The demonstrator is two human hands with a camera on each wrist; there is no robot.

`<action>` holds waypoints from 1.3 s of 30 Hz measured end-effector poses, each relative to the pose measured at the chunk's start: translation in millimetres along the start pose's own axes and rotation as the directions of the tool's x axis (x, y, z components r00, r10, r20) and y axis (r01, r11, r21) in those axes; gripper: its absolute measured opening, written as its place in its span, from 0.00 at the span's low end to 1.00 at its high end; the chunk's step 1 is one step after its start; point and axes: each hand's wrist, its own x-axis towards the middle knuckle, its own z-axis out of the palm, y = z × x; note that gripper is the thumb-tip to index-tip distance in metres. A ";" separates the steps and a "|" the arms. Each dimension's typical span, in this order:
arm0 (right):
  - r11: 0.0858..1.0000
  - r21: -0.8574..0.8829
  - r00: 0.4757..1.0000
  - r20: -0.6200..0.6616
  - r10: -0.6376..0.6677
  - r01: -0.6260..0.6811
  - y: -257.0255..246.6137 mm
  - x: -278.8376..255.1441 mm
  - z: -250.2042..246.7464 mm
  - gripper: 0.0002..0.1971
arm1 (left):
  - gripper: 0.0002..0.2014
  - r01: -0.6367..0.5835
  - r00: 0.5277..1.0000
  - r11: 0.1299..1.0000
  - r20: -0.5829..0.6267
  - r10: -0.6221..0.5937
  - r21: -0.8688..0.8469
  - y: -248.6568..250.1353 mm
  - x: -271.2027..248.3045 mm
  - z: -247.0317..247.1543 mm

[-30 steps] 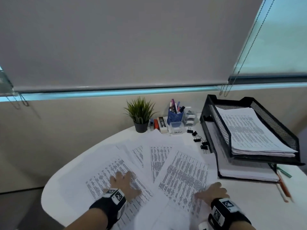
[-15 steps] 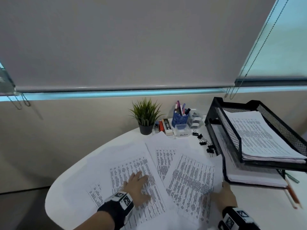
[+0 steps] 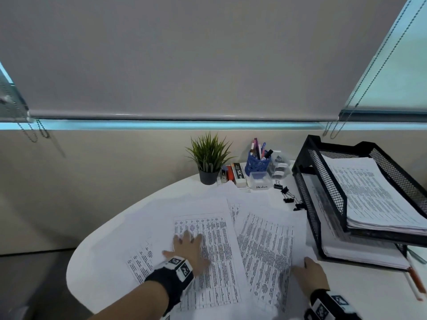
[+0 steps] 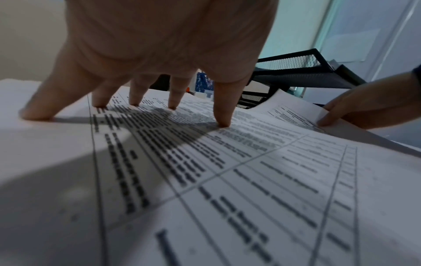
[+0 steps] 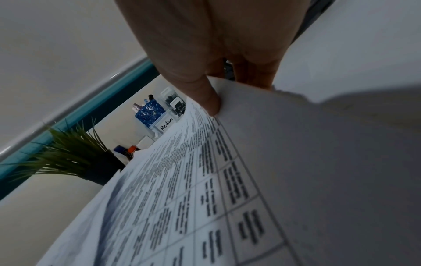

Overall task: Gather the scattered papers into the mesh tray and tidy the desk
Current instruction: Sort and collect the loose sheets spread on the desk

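Note:
Printed sheets lie fanned across the white desk (image 3: pixel 104 257). My left hand (image 3: pixel 188 247) presses spread, straight fingertips (image 4: pixel 222 120) on the left sheet (image 3: pixel 208 250). My right hand (image 3: pixel 308 272) pinches the right edge of the neighbouring sheet (image 3: pixel 265 248), thumb (image 5: pixel 210 100) on top and fingers beneath, and that edge is lifted off the desk. The black two-tier mesh tray (image 3: pixel 323 185) stands at the right, with a paper stack (image 3: pixel 374 197) in its upper tier and more paper in the lower one.
At the back stand a potted plant (image 3: pixel 209 158), a blue pen cup (image 3: pixel 257 161), a small clear box labelled Medium (image 3: pixel 261 181) and a stapler box. Black binder clips (image 3: pixel 288 195) lie beside the tray. Pens (image 3: pixel 414 278) lie at the tray's right front.
My left hand has slid its sheet rightward, over the sheets near the middle. My right hand has moved from lying on the right sheet to pinching its right edge and lifting it.

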 end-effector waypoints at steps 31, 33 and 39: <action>0.988 0.137 0.979 0.181 -0.098 0.074 -21.4 28.0 54.2 0.33 | 0.35 0.014 0.998 0.933 -0.045 -0.032 -0.360 -33.1 9.5 -22.4; 0.989 0.126 0.971 0.215 -0.102 0.075 -34.6 21.2 50.0 0.33 | 0.37 -0.041 0.999 0.934 -0.029 0.033 -0.355 -28.5 10.4 -19.1; 0.989 0.134 0.961 0.256 -0.100 0.067 -60.8 -3.8 27.1 0.08 | 0.34 -0.079 0.997 0.876 -0.013 0.082 -0.475 -33.8 14.0 -21.7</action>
